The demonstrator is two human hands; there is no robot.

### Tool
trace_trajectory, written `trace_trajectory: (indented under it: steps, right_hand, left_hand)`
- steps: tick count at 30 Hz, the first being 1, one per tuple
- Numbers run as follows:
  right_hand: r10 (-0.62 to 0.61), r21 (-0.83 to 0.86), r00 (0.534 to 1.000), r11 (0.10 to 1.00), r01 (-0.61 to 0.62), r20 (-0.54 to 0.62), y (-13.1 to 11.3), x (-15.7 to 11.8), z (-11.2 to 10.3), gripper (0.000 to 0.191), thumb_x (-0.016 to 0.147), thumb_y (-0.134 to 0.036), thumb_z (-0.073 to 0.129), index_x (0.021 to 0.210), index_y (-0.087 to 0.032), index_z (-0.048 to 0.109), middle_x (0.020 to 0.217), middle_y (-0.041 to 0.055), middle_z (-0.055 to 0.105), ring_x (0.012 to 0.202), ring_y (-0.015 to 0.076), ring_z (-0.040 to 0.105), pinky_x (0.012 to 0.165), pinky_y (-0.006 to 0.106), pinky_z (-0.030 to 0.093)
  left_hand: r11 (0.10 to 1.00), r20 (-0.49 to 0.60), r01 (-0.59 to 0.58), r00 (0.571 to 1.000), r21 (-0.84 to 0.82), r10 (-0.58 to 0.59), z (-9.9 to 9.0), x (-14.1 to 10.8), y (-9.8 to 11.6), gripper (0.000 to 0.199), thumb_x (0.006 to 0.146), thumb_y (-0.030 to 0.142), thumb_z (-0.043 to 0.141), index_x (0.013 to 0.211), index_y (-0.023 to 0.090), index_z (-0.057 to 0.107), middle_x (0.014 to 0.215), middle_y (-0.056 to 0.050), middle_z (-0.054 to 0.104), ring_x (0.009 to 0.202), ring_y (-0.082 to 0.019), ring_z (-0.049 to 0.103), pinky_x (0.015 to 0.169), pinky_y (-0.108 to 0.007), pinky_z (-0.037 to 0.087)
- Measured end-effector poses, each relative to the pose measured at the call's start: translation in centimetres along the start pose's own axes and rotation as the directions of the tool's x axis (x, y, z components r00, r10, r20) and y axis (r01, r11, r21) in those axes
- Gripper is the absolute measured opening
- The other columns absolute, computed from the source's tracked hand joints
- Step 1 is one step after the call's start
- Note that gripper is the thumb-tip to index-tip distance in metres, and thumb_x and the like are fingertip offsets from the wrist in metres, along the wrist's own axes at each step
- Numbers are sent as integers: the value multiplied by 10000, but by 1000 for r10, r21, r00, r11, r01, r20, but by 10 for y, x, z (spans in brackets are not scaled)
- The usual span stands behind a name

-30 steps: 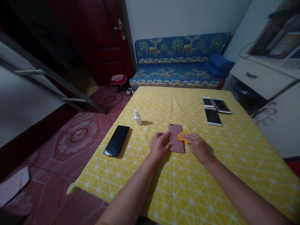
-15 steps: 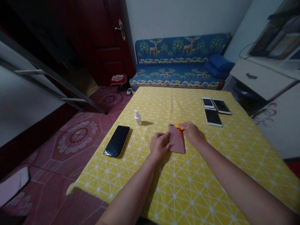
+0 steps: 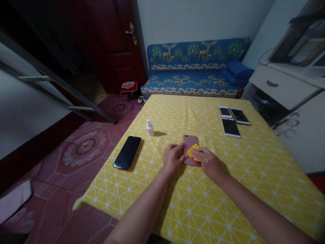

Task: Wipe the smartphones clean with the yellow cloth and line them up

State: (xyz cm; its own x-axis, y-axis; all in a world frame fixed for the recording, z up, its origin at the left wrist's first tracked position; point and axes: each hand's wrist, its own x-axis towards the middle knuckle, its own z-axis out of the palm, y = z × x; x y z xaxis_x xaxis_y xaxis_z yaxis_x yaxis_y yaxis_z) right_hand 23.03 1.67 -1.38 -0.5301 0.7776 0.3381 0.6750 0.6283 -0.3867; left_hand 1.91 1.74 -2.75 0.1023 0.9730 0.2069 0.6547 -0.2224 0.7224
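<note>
A pink smartphone [image 3: 191,139] lies back side up on the yellow patterned tablecloth [image 3: 203,210], its camera at the far end. My left hand [image 3: 173,157] grips the phone's left edge with thumb and fingers, steadying it against the table. In my right hand [image 3: 208,162] is a small orange-yellow cloth [image 3: 192,151], pinched under the fingers and pressed on the middle of the phone's back. The hand covers part of the phone's lower right side.
To the left stand a small white bottle [image 3: 150,128] and a black smartphone [image 3: 127,152], screen up. Three more phones, among them a white one [image 3: 231,127], lie at the far right of the table. Beyond the table is a blue patterned sofa [image 3: 188,79].
My right hand has moved the cloth from the phone's far right corner down toward me, to the middle of its back. My left hand keeps its hold on the phone.
</note>
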Motion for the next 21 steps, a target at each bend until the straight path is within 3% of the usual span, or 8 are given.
trace_trajectory:
  steps: [7,12,16,19,21]
  right_hand:
    - [-25,6,999,1000,25,-36,-18,-16,-11,554,806,2,469,1265,-249,655,1206,77,699,1149,235,620,977,424,547]
    - [115,137,956,987,-80,-269,-20,-20,-14,339,916,-195,537,1232,-240,652,1174,91,716,1102,249,649,946,428,543]
    - [272,274,917,942,-192,-291,-22,-14,-10,317,961,-319,516,1248,-243,629,1161,82,725,1087,237,660,944,398,528]
    - [391,368,871,889,-274,-298,-25,-2,-8,227,929,-402,562,991,-213,673,904,60,720,785,196,663,710,308,535]
    - [462,422,846,845,-328,-267,-27,9,-7,310,885,-485,606,741,-210,604,672,13,617,596,155,562,561,269,458]
  left_hand:
    - [1000,4,8,1000,15,-8,-2,0,1,540,807,362,771,1326,294,636,1217,-47,695,1173,-248,587,1035,-375,463]
    - [1000,-8,-14,1000,-2,14,-3,-1,3,548,810,358,774,1333,276,631,1207,-46,708,1157,-243,594,1020,-365,467]
    - [1000,-9,-2,1000,-1,2,-3,-1,3,547,810,350,776,1333,278,632,1210,-44,705,1152,-241,595,1012,-364,471]
    - [1000,-3,8,1000,6,-8,-2,-1,2,527,810,364,775,1316,289,645,1212,-45,698,1154,-238,594,1014,-361,471]
    - [1000,-4,13,1000,10,-13,-3,-1,2,526,812,367,774,1316,291,644,1216,-47,693,1160,-237,593,1016,-359,470]
